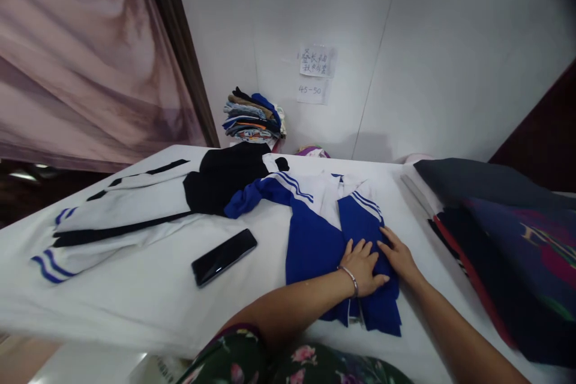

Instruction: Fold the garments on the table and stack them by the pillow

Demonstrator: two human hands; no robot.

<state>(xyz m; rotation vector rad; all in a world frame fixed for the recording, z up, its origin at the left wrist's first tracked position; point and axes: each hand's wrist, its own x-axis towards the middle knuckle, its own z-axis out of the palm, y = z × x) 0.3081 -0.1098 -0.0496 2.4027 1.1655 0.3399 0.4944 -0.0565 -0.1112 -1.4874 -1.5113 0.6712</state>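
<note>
A blue and white jacket with striped shoulders lies on the white table in front of me. Its right-hand sleeve is folded down over the body, while the left-hand sleeve stretches out to the left, bunched at its end. My left hand, with a bracelet at the wrist, rests flat on the folded sleeve, fingers spread. At the garment's right edge, my right hand touches the same sleeve with its fingers extended. The jacket's bottom hem is partly behind my left forearm.
A black and white garment with blue-striped cuffs lies at the left. Nearer is a black phone. Folded clothes are stacked at the right edge. Another clothes pile stands by the wall, near paper signs.
</note>
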